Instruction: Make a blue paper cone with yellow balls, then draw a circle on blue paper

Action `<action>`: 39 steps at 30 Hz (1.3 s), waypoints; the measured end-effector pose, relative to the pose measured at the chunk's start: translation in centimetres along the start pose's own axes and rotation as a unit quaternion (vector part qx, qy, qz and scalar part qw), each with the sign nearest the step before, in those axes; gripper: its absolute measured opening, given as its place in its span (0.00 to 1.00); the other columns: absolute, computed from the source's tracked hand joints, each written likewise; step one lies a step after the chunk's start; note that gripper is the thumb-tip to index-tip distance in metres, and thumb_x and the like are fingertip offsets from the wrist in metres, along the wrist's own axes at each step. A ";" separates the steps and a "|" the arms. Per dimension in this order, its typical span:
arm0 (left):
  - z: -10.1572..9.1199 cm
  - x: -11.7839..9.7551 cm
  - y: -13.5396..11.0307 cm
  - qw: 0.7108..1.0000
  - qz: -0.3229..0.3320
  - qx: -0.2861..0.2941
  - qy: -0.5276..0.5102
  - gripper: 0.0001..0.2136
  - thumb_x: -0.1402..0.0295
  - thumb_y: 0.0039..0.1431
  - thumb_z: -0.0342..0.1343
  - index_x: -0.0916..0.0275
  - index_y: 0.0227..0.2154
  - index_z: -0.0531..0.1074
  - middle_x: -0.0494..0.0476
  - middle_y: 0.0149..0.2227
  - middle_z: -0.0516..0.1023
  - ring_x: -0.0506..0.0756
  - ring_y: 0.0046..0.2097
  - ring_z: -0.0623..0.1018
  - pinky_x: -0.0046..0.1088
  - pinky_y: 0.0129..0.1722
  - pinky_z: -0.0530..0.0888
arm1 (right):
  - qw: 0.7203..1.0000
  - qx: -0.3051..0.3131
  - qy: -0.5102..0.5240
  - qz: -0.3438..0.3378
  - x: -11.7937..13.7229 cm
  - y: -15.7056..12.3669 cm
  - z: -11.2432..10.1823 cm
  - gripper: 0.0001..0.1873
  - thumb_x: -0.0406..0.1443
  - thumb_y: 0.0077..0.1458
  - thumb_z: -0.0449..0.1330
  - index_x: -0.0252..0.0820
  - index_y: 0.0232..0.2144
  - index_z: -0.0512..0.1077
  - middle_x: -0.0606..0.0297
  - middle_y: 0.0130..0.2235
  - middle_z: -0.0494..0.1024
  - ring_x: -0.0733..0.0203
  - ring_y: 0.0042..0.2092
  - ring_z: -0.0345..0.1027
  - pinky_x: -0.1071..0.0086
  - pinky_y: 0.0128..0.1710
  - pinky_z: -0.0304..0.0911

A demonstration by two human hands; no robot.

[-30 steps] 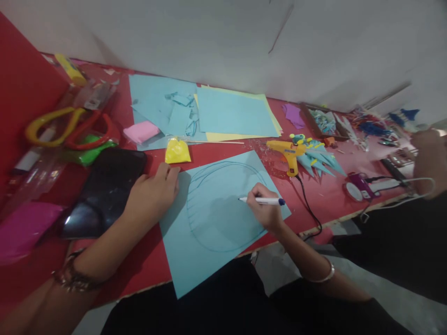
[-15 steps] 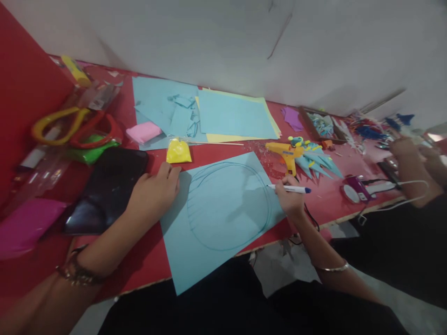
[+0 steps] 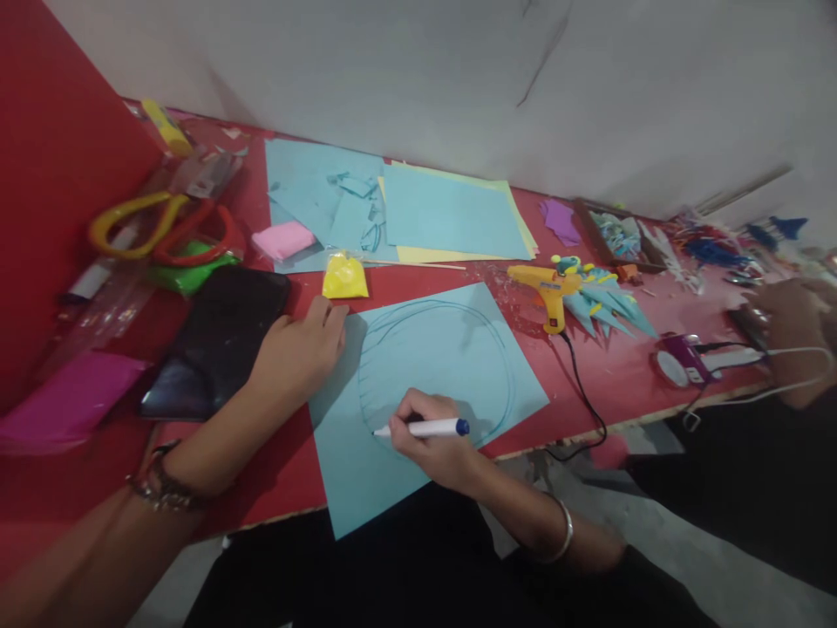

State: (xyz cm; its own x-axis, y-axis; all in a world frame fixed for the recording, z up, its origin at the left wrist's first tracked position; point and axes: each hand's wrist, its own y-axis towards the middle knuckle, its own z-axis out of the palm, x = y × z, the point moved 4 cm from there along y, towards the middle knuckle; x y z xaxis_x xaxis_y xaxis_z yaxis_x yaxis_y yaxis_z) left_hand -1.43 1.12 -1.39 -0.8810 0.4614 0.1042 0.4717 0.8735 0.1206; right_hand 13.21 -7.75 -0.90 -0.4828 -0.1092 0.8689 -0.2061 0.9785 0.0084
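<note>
A light blue sheet of paper (image 3: pixel 343 480) lies at an angle on the red table, its near corner past the front edge. A large round outline is drawn on it, with short strokes along its left side. My right hand (image 3: pixel 435 449) grips a white marker (image 3: pixel 439 427) with a blue end, its tip at the outline's lower left. My left hand (image 3: pixel 302 353) rests on the sheet's left edge, fingers slightly bent and holding nothing. Just beyond it is a yellow packet (image 3: pixel 345 276); a black phone-like slab (image 3: pixel 215 340) lies beside its wrist.
A yellow glue gun (image 3: pixel 549 292) with a black cord lies right of the sheet, near cut blue paper pieces (image 3: pixel 608 301). Scissors (image 3: pixel 131 231) and packets are at left. Stacked sheets (image 3: pixel 458 209) lie by the wall. Another person's hands (image 3: pixel 794 327) are at far right.
My right hand has moved with the marker from the outline's right side to its lower left. My left hand stays on the sheet's edge. The view has shifted slightly.
</note>
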 end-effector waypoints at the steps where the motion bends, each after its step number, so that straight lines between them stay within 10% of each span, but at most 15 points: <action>1: 0.0 0.0 0.0 1.000 -0.001 0.002 0.002 0.19 0.70 0.61 0.34 0.69 0.45 0.67 0.68 0.37 0.72 0.59 0.30 0.74 0.36 0.27 0.65 | 1.000 0.007 -0.010 0.002 0.0 0.0 0.1 0.11 0.36 0.48 0.52 0.41 0.17 0.57 0.73 0.17 0.62 0.73 0.19 0.53 0.78 0.21 0.50; 9: -0.3 -0.2 0.0 0.999 -0.006 0.024 0.046 0.19 0.67 0.62 0.32 0.68 0.45 0.66 0.64 0.39 0.71 0.56 0.30 0.73 0.32 0.29 0.64 | 0.999 -0.007 -0.046 0.000 -1.0 0.0 -0.8 0.11 0.35 0.46 0.51 0.41 0.16 0.55 0.74 0.17 0.59 0.72 0.19 0.52 0.78 0.21 0.48; 30: 0.5 0.1 0.1 0.997 -0.010 0.002 0.072 0.18 0.67 0.62 0.34 0.66 0.46 0.65 0.62 0.39 0.71 0.56 0.28 0.72 0.31 0.28 0.63 | 0.958 -0.252 -0.127 0.041 -8.6 -1.4 -13.7 0.13 0.34 0.49 0.51 0.43 0.15 0.55 0.74 0.16 0.56 0.69 0.20 0.51 0.74 0.21 0.49; 39: -0.4 -0.1 0.1 0.996 0.000 0.025 0.082 0.19 0.67 0.62 0.33 0.67 0.47 0.64 0.63 0.40 0.71 0.55 0.29 0.73 0.30 0.28 0.65 | 0.960 -0.256 -0.101 0.053 -9.2 -1.4 -14.6 0.14 0.36 0.50 0.52 0.43 0.16 0.55 0.73 0.15 0.59 0.69 0.19 0.54 0.73 0.20 0.52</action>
State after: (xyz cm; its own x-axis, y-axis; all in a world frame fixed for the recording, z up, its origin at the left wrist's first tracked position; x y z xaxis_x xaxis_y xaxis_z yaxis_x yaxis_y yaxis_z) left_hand -1.26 1.14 -0.97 -0.8618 0.4329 0.2645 0.4651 0.8824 0.0712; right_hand 30.42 -5.57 -1.69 -0.6440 0.0146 0.7649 0.2739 0.9380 0.2127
